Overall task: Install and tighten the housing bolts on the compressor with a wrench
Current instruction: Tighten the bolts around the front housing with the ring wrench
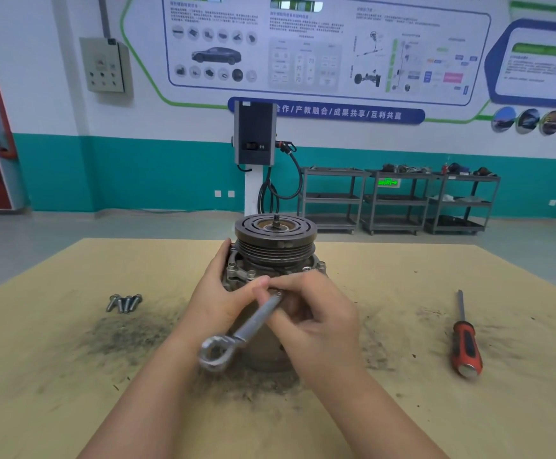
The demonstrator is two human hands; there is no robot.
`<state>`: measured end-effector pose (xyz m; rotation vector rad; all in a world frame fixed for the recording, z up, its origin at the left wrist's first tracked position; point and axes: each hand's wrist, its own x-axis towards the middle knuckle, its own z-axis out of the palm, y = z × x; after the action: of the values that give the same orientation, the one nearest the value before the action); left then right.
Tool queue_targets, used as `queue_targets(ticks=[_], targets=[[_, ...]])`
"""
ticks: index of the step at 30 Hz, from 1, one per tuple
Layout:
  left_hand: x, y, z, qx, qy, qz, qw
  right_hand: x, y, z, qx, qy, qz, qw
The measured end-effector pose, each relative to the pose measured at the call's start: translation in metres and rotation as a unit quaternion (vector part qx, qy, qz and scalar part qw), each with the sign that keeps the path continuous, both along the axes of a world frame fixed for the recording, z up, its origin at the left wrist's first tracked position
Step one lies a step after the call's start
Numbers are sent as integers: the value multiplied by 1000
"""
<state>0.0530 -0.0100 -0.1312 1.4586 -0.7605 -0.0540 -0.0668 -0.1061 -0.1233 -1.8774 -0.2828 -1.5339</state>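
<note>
Compressor [271, 256] steadied by left hand [227, 293], right hand [316, 313] pinching wrench [246, 326] on bolt; angled shaft may slip off.

A red-handled screwdriver [465, 339] lies on the tan worktable [385, 279]. A wall charger [255, 134] and three shelf carts [399, 200] stand behind.

My tan table [71, 376] carries the compressor [275, 246] mid-table, four bolts [124, 302] toward its left edge, a screwdriver [465, 339] toward its right.
</note>
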Motion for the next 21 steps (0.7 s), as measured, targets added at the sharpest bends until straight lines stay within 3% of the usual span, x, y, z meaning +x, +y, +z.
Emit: queue_targets(ticks=[5,8,13,21], targets=[[2,0,-1,2,-3,2,1000,-10,-11,9,-24,-13,-2,1000],[0,2,-2,18,-15,16,1000,-15,-17,18,105,-40,50,992],[-5,2,1,30,-25,31,999,-16,-26,27,354,-21,108,929],[-7,1,2,21,-25,30,999,-9,-50,31,460,63,148,873]])
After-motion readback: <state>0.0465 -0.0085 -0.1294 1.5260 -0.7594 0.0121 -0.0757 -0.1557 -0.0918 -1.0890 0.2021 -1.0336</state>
